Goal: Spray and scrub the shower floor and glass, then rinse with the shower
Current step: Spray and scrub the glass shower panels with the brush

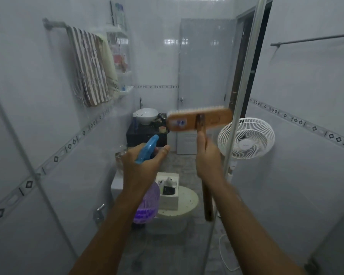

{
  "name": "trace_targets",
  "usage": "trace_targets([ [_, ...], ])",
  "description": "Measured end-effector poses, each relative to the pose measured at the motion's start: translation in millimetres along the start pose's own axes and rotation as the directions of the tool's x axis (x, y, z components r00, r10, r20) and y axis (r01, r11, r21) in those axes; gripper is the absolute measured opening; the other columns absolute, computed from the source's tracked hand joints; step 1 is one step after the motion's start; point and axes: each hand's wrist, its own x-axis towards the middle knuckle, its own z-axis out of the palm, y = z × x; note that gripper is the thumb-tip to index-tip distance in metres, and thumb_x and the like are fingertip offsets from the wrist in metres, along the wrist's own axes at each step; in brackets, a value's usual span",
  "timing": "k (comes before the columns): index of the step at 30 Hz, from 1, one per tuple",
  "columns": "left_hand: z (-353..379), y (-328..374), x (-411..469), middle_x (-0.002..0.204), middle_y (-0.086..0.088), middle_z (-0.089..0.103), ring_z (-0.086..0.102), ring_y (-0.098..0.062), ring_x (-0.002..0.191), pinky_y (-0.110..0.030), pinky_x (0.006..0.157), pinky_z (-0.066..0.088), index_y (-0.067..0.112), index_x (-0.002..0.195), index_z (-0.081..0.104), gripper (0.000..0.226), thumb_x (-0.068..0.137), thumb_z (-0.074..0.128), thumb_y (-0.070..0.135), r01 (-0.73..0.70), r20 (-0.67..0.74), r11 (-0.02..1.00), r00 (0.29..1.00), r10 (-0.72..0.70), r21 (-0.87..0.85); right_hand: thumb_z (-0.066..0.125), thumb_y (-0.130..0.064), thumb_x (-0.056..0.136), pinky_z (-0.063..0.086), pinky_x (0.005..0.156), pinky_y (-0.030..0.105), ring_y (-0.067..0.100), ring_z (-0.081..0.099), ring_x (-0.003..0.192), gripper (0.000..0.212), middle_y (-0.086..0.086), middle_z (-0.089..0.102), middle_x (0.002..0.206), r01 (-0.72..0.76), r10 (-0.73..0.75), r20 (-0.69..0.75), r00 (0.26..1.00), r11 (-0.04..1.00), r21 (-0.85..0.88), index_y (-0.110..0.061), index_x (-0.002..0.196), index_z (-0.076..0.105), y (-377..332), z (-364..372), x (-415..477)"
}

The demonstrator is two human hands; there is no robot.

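Observation:
My left hand (142, 165) grips the neck of a spray bottle (147, 203) with a blue trigger head and a clear body holding purple liquid. My right hand (208, 157) holds the dark wooden handle of a scrub brush (200, 119). Its orange-brown head is raised flat against the shower glass (87, 175), white bristles along the top edge. The glass panel fills the view in front of me, hazy with film. Its metal edge frame (244, 96) runs down just right of the brush. The shower floor is out of sight.
Beyond the glass are a toilet (179, 203) with a white box on its lid, a white basin (146, 115) on a dark cabinet, a striped towel (89, 66) on a rail, and a closed door (205, 76). A white fan (246, 138) stands at the right by the tiled wall.

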Motion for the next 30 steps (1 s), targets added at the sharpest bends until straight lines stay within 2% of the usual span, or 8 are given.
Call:
trace_targets([
  [6,-3.0,-5.6,-14.9,0.064,0.013,0.058,0.061,0.001,0.060,-0.006,0.054,0.045,0.006,0.082,0.068,0.016,0.086,0.078,0.018,0.024,0.009,1.000,1.000,-0.024,0.001,0.031,-0.057,0.098,0.043,0.049,0.018,-0.003,0.055,0.054,0.048,-0.003,0.056,0.063,-0.181,0.181,0.074,0.981,0.984,-0.009,-0.022,0.085,0.060,82.8,29.1,-83.2],
  [10,-3.9,-6.4,-20.6,0.064,0.007,0.060,0.062,-0.002,0.061,-0.006,0.054,0.047,0.009,0.082,0.067,0.014,0.087,0.077,0.018,0.048,0.023,0.999,0.999,-0.048,-0.022,0.031,-0.056,0.101,0.038,0.041,0.025,0.007,0.044,0.046,0.054,-0.001,0.047,0.059,-0.093,0.091,0.021,0.996,0.994,0.057,-0.012,0.087,0.059,23.6,13.0,-28.7],
  [14,-1.9,-6.7,-21.2,0.067,0.003,0.062,0.063,-0.006,0.062,-0.007,0.055,0.048,0.012,0.084,0.068,0.012,0.086,0.077,0.020,0.063,0.025,0.997,0.998,-0.062,-0.040,0.030,-0.056,0.102,0.038,0.043,0.028,0.011,0.042,0.047,0.045,-0.007,0.042,0.057,0.033,-0.029,-0.049,0.998,0.997,0.066,-0.022,0.081,0.050,-37.0,-10.1,30.5],
  [19,2.8,-4.8,-24.8,0.067,0.009,0.060,0.063,-0.003,0.062,-0.007,0.055,0.047,0.013,0.085,0.067,0.012,0.087,0.077,0.019,0.073,0.018,0.996,0.997,-0.072,-0.057,0.031,-0.057,0.100,0.038,0.042,0.020,0.001,0.042,0.045,0.050,-0.007,0.045,0.059,-0.039,0.040,-0.039,0.998,0.999,0.036,-0.017,0.083,0.055,23.4,1.1,-14.1],
  [22,7.7,-7.4,-26.4,0.069,0.007,0.061,0.063,-0.003,0.063,-0.007,0.055,0.047,0.009,0.088,0.068,0.013,0.087,0.076,0.019,0.080,0.025,0.994,0.997,-0.078,-0.070,0.031,-0.071,0.094,0.056,0.059,0.037,0.008,0.064,0.063,0.060,0.002,0.066,0.073,-0.166,0.165,0.014,0.986,0.985,0.039,-0.021,0.089,0.064,80.0,9.7,-59.0],
  [25,16.5,-6.8,-28.3,0.068,0.008,0.061,0.063,-0.004,0.063,-0.007,0.055,0.047,0.008,0.089,0.068,0.012,0.087,0.076,0.016,0.063,0.035,0.995,0.998,-0.061,-0.080,0.030,-0.076,0.091,0.054,0.061,0.055,0.029,0.063,0.064,0.070,0.018,0.063,0.074,-0.168,0.168,0.008,0.986,0.985,0.042,-0.014,0.091,0.064,75.2,-2.1,-52.7],
  [28,27.8,-2.5,-28.8,0.068,0.009,0.061,0.064,-0.004,0.064,-0.007,0.055,0.047,0.010,0.089,0.068,0.010,0.087,0.077,0.014,0.043,0.054,0.995,0.998,-0.038,-0.093,0.030,-0.070,0.094,0.051,0.054,0.051,0.039,0.059,0.064,0.067,0.023,0.061,0.075,-0.078,0.081,-0.037,0.996,0.995,0.058,-0.010,0.089,0.060,24.9,-24.5,-10.0],
  [30,35.0,-0.2,-27.6,0.069,0.010,0.061,0.064,-0.004,0.065,-0.007,0.055,0.048,0.015,0.089,0.066,0.011,0.086,0.077,0.015,0.049,0.062,0.993,0.997,-0.043,-0.106,0.031,-0.060,0.100,0.044,0.048,0.038,0.029,0.051,0.055,0.053,0.013,0.053,0.066,-0.008,0.012,-0.075,0.997,0.999,0.050,-0.016,0.082,0.055,-8.5,-38.6,22.9],
])
